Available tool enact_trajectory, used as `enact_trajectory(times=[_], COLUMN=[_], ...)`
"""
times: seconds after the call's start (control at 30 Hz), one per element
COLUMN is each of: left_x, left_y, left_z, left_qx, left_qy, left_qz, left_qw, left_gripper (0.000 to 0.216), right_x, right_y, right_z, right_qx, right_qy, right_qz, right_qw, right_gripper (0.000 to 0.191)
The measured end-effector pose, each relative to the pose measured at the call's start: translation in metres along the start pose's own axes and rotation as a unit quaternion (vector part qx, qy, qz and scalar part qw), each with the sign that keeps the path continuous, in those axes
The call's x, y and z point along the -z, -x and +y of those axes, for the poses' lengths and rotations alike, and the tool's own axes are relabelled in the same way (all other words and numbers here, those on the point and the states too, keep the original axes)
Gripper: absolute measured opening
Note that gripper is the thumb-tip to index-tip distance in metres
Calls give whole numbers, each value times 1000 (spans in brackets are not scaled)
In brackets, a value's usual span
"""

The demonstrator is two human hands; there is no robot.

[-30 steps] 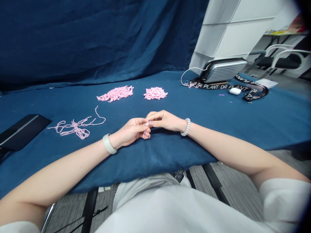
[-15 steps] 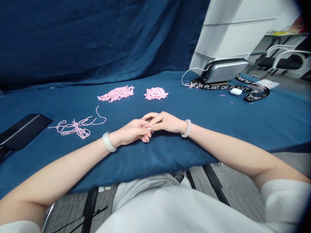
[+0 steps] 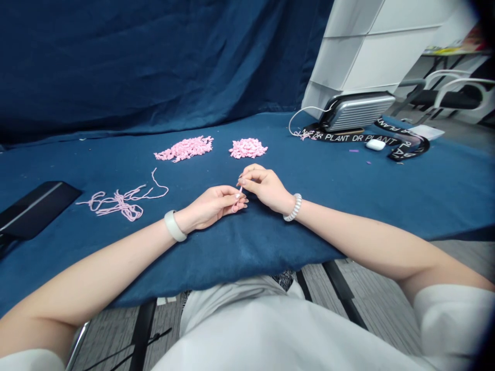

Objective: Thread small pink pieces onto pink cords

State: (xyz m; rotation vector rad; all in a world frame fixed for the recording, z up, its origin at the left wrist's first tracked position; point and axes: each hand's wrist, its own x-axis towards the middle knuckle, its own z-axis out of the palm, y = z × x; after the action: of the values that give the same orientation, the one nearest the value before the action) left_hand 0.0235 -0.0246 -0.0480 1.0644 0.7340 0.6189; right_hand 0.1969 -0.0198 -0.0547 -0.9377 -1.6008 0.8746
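Note:
My left hand [image 3: 214,206] and my right hand [image 3: 263,185] meet over the blue cloth [image 3: 348,196] near the table's front edge. Both pinch a short piece of pink yarn [image 3: 238,194], stretched between their fingertips. A loose tangle of pink yarn strands [image 3: 121,202] lies to the left of my left hand. Two heaps of small pink yarn pieces sit further back: a wider heap [image 3: 184,148] and a rounder heap [image 3: 248,148].
A black flat object [image 3: 34,206] lies at the left edge. At the back right stand a silver case [image 3: 358,111], a black printed strap [image 3: 386,139], a white earbud case [image 3: 375,145] and a white cabinet [image 3: 371,46]. Chairs stand beyond.
My right hand has lifted and drawn back to the right, away from my left hand. The pink yarn piece now shows stretched between the two hands.

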Motion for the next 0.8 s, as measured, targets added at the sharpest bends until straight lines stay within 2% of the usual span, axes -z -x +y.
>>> enact_trajectory(times=[0.13, 0.37, 0.57, 0.8], left_x=[-2, -6, -12, -9], left_y=[-1, 4, 11, 12], left_z=[1, -5, -1, 4], left_qx=[6, -9, -30, -56], left_qy=[-1, 3, 36, 0], left_qz=[22, 32, 7, -18], left_qw=[1000, 999, 999, 998], left_gripper=[11, 12, 10, 11], right_x=[-3, -2, -3, -3], right_y=[-1, 1, 8, 14], right_z=[-3, -2, -12, -24], right_qx=[0, 8, 37, 51], right_qy=[40, 21, -2, -21], right_qz=[39, -5, -1, 11], right_qw=[998, 1000, 999, 998], right_gripper=[16, 15, 17, 25])
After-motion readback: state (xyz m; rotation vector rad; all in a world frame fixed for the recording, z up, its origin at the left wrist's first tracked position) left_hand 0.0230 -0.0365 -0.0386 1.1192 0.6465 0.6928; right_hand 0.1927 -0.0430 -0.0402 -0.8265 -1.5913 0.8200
